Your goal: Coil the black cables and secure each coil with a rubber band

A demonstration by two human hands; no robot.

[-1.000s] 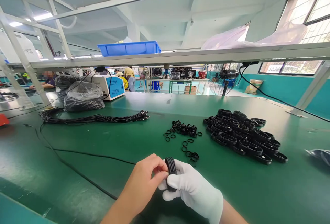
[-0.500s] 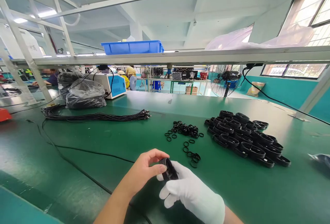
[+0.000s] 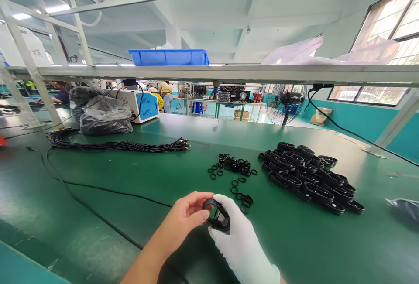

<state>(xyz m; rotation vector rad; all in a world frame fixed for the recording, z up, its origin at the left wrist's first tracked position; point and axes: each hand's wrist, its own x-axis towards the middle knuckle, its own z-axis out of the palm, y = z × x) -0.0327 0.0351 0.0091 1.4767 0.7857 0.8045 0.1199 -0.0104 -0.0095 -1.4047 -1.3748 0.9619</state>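
Between my two hands is a coiled black cable point(image 3: 225, 224), held above the green table near its front. My bare left hand point(image 3: 190, 212) pinches the coil's left side between thumb and fingers. On my right hand point(image 3: 237, 231) is a white glove; its thumb and fingers close round the coil's right side. Just beyond my hands lie several loose black rings point(image 3: 244, 197), with a larger heap of black rings point(image 3: 234, 164) behind them. To the right is a pile of coiled black cables point(image 3: 307, 175).
A bundle of long black cables point(image 3: 131, 145) lies at the left, in front of plastic-wrapped goods point(image 3: 106, 116) and a blue-white machine point(image 3: 144, 105). A loose cable point(image 3: 88, 210) crosses the left table. Overhead, a shelf point(image 3: 229, 73) carries a blue tray point(image 3: 170, 57). A clear bag point(image 3: 404, 207) lies far right.
The coil has turned so that its round opening faces me. My gloved right hand has shifted from below it to its right side, with the fingers drawn in.
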